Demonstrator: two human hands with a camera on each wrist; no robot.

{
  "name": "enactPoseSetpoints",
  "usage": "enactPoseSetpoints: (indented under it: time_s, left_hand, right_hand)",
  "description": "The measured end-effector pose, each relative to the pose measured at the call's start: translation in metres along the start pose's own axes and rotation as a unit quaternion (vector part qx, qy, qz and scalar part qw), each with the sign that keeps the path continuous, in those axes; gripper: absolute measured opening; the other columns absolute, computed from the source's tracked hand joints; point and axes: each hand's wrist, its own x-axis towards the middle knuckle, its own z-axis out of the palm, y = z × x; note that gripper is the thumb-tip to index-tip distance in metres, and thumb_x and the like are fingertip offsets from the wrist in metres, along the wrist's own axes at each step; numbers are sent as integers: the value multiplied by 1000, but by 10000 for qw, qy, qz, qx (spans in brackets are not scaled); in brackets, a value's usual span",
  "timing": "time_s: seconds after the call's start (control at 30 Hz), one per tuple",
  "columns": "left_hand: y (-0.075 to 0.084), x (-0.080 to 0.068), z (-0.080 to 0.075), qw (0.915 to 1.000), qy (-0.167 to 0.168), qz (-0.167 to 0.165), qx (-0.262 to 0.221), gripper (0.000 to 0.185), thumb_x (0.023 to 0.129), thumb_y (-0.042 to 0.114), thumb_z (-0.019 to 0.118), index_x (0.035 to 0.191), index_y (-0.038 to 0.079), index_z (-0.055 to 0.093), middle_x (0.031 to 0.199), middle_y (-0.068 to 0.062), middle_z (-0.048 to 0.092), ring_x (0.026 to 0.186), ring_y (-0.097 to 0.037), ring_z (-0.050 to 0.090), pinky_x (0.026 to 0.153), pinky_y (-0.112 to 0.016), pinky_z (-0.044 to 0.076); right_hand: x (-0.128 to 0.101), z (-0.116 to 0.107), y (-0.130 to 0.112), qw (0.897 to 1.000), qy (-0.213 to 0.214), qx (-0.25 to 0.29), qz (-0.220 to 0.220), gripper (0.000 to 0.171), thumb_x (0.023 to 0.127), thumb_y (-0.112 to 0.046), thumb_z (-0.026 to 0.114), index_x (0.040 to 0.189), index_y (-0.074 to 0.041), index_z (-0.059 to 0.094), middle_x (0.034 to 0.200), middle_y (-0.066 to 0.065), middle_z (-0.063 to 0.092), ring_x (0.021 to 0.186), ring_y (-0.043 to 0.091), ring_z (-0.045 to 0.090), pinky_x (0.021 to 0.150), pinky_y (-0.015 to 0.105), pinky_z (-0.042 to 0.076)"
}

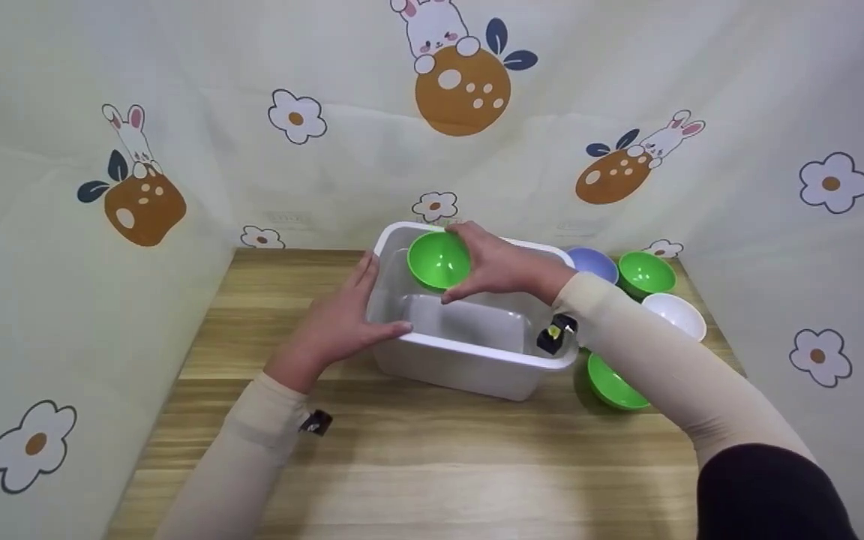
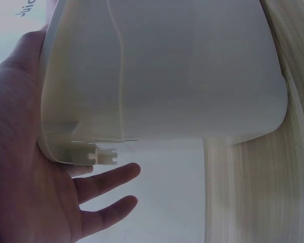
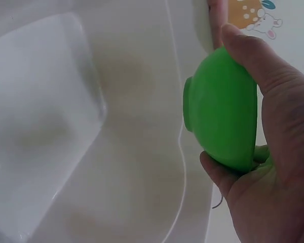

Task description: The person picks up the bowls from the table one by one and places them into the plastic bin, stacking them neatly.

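Observation:
A green bowl (image 1: 436,259) is held in my right hand (image 1: 503,262) over the far left part of a white plastic bin (image 1: 462,369). Fingers and thumb grip it at opposite sides of its rim. In the right wrist view, the bowl (image 3: 220,111) is tilted on its side above the bin's inner wall. My left hand (image 1: 334,319) rests against the bin's left end, thumb near the front rim. In the left wrist view, two straight fingers of that hand (image 2: 35,167) extend past the bin's corner. The visible bin floor holds nothing.
Right of the bin, partly behind my right arm, are a blue-purple bowl (image 1: 595,264), a green bowl (image 1: 646,274), a white bowl (image 1: 676,316) and another green bowl (image 1: 618,384). They sit on a wood-grain table (image 1: 432,472). Printed cloth walls (image 1: 357,165) surround it.

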Motion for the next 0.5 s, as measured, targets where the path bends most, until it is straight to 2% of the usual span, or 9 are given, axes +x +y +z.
enactPoseSetpoints:
  time_s: [0.33,0.5]
  left_hand:
    - [-1,1,1,10000,8,10,-4,140,81,99,61,179,14,9,186,-3,-1,159,-49,36,116,-72,45]
    - [-2,-1,0,10000,32,12,-20,138,82,97,63,179,13,12,186,-5,3,153,-51,45,112,-70,50]
  right_hand:
    - [11,21,11,9998,-20,-41,-171,125,74,-49,103,166,1,34,151,20,48,135,32,56,118,46,48]
    - [16,35,12,9994,-212,-248,-127,123,75,-47,103,165,1,34,150,18,50,133,31,57,117,45,49]
